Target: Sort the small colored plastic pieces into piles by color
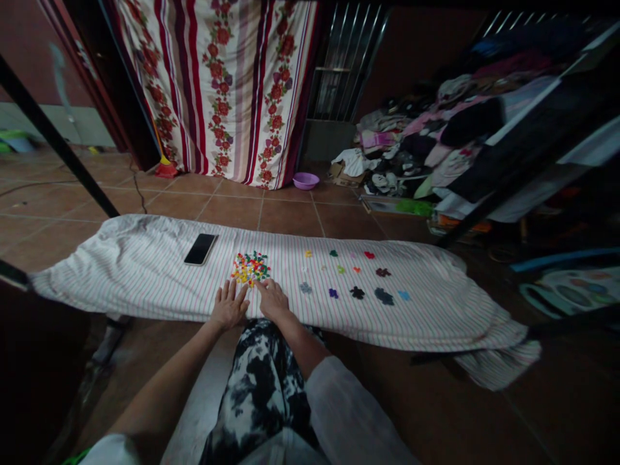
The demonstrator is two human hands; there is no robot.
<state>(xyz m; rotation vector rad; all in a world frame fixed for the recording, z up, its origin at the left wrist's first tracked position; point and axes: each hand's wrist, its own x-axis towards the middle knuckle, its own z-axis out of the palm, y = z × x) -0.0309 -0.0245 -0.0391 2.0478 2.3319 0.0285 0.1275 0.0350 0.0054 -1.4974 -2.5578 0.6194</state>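
A mixed pile of small bead-like pieces (250, 268) in red, yellow, green, orange and white lies on the striped cloth (159, 284). My left hand (230, 305) rests flat at the pile's near left edge, fingers spread, holding nothing I can see. At its near right edge is my right hand (272, 299), with a finger stretched out to touch the pieces. To the right, similar pieces sit in small groups by colour, among them a black group (357, 293), a dark grey group (384, 296), a brown group (382, 272) and a red group (369, 255).
A phone (201, 249) lies left of the pile. Beyond the cloth-covered surface are a floral curtain (223, 90), a purple basin (306, 181) and a red dustpan (167, 168) on the tiled floor. Heaped clothes (411, 142) fill the back right. Dark poles stand at both sides.
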